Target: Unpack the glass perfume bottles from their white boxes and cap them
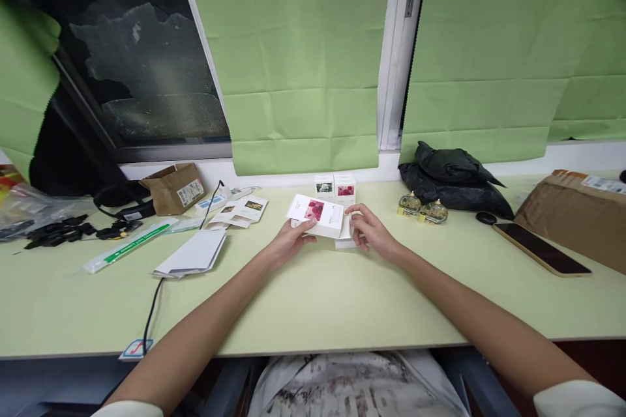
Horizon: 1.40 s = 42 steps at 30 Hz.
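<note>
A small white paper box [320, 215] printed with a dark pink flower picture is held tilted above the table. My left hand [289, 241] grips its left end, thumb on top and fingers beneath. At its right end, flaps stand out, and my right hand [368, 229] has its bent fingers closed on them. Below that end, another white piece [345, 244] shows partly; I cannot tell whether it belongs to the box. Just behind stand small white boxes with flower pictures, one with a white flower [323, 187] and one with a pink flower [345, 190].
Flattened white cartons [193, 253] and opened flower cartons [242, 212] lie left, near a black cable [152, 313] and a brown box [173, 189]. Rightward are two gold-trimmed glass containers [433, 212], black plastic bags [454, 176], a phone [540, 249] and a brown parcel [577, 215].
</note>
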Available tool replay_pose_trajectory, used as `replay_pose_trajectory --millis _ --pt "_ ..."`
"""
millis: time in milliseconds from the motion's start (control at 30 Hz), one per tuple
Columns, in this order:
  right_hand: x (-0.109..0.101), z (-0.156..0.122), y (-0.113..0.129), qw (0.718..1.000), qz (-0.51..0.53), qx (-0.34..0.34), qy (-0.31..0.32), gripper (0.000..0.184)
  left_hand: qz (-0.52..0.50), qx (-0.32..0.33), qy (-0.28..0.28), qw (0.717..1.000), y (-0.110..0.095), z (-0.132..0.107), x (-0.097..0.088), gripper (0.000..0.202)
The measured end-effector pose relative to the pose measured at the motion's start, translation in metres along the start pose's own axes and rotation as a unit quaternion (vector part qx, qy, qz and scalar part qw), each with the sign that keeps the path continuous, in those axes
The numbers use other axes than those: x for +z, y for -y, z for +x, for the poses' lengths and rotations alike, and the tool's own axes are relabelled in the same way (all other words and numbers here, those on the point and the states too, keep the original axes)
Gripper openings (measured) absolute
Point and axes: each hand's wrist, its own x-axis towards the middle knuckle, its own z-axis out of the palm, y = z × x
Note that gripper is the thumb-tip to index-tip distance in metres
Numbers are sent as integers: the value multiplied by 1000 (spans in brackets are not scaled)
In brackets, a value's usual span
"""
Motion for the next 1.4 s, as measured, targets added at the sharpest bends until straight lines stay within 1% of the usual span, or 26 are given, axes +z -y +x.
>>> replay_pose_trajectory --millis 67,167,333,500,667,800,900,1167,1267,1400 --pt "1 1 -2 1000 -13 1 6 31 4 -1 7 1000 0 -1 1 53" --pt "2 2 -4 1000 -21 -4 14 37 8 -1 19 1000 0 -3 2 51" --pt "1 4 -6 1000 -6 11 8 42 4 1 16 1000 -1 -3 3 52" --pt "-2 6 -10 1000 -17 -8 15 50 -2 0 24 1000 -2 -2 2 53" --pt "-2 5 -9 1000 -6 -8 30 45 2 2 28 1000 -2 -3 2 51" --pt "-2 5 -12 999 -27 5 26 43 5 -1 35 999 0 -3 3 52" --pt "-4 7 -14 999 -37 8 37 42 4 -6 37 999 1 -3 3 54" --pt "-5 5 -8 997 -11 23 67 47 -2 -7 25 1000 -3 -2 -1 53" --pt "-3 4 -9 998 -10 11 60 48 -3 -5 27 1000 -4 -2 -1 51" --pt "0 5 -9 999 -22 -2 34 54 -8 -11 23 1000 -4 -2 1 51"
